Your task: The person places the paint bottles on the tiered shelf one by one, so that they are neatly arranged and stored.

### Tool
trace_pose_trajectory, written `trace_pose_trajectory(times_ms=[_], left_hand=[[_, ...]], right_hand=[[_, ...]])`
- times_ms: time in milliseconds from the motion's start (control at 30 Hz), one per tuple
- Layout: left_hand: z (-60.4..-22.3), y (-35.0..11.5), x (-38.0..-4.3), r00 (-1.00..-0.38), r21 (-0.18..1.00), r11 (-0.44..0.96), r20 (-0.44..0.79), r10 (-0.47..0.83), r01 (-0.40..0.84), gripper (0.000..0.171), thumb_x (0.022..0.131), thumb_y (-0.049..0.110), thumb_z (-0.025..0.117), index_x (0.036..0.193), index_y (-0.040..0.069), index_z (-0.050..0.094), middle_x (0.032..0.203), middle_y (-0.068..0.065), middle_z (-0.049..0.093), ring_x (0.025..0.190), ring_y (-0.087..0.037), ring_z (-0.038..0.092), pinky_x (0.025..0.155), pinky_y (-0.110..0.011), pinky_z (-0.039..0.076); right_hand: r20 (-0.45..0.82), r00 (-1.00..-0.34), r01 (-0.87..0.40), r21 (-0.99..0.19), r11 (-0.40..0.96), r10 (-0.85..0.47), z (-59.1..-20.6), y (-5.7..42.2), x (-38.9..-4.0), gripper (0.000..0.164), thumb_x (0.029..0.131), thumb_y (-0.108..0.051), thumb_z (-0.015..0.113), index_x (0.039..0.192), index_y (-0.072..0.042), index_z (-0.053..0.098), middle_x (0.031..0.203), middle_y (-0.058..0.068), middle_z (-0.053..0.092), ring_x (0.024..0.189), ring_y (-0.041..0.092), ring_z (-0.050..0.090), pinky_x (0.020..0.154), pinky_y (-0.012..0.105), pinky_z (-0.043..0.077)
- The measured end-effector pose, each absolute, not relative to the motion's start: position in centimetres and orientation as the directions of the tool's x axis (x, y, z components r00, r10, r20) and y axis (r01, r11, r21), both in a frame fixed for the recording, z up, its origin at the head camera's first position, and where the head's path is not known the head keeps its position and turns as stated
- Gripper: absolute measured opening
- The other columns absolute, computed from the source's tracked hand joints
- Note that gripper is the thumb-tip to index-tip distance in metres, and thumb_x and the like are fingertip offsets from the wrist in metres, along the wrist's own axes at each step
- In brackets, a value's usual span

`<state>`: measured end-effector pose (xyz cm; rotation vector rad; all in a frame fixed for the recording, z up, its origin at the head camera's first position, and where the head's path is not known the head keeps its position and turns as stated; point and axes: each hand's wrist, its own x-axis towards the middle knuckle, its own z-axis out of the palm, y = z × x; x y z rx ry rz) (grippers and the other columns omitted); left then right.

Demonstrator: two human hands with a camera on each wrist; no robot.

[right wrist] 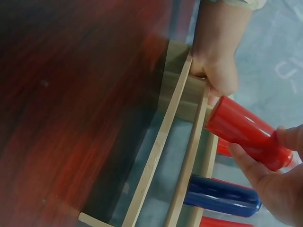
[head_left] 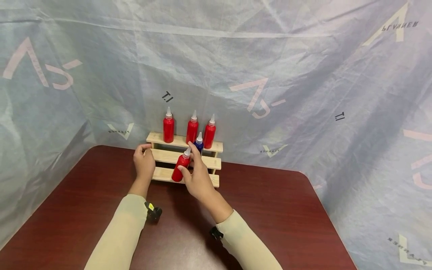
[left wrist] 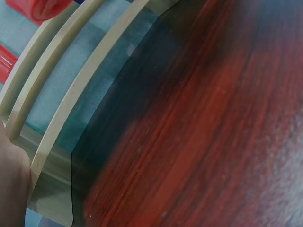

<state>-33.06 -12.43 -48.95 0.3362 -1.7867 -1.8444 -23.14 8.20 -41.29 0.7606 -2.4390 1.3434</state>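
Note:
My right hand [head_left: 199, 178] grips a red squeeze bottle [head_left: 180, 167] with a white pointed cap. The bottle is tilted, held in front of a wooden three-tier rack [head_left: 165, 154]; in the right wrist view the thumb and fingers pinch the red bottle [right wrist: 244, 132] near its cap end. At the rack's left end my left hand [head_left: 144, 163] holds the side, fingers bent around it; the right wrist view shows that hand [right wrist: 215, 71] against the end panel. Just behind the right hand a blue bottle [head_left: 199, 143] stands on the middle tier, partly hidden.
Three red bottles, one at the left [head_left: 168, 129], one in the middle [head_left: 192, 129] and one at the right [head_left: 209, 135], stand on the top tier. Dark red table [head_left: 270, 210] surface lies in front of the rack. A grey printed cloth [head_left: 216, 67] hangs behind.

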Motion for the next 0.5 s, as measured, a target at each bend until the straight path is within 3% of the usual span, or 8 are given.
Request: trace_pose_trajectory(times_ms=[233, 500], left_hand=[[-49.1, -12.5, -33.0, -0.817, 0.976, 0.022, 0.192, -0.544, 0.215, 0.031, 0.104, 0.006, 0.042, 0.122, -0.005, 0.065, 0.133, -0.019, 0.062, 0.112, -0.023, 0.054, 0.089, -0.025, 0.041], [-49.0, -12.4, -33.2, -0.812, 0.973, 0.015, 0.201, -0.548, 0.231, 0.03, 0.104, 0.005, 0.045, 0.121, -0.005, 0.066, 0.13, -0.019, 0.063, 0.109, -0.02, 0.053, 0.089, -0.024, 0.041]], right_hand=[[0.5, -0.799, -0.601, -0.678, 0.424, -0.334, -41.8, 7.5, -25.0, 0.08, 0.105, -0.011, 0.063, 0.167, -0.013, 0.013, 0.151, 0.025, 0.053, 0.127, 0.037, 0.069, 0.1, 0.046, 0.061], [0.562, -0.761, -0.643, -0.592, 0.486, -0.323, -42.5, 7.0, -26.6, 0.08, 0.105, -0.012, 0.062, 0.167, -0.014, 0.011, 0.156, 0.022, 0.049, 0.136, 0.033, 0.06, 0.107, 0.047, 0.057]])
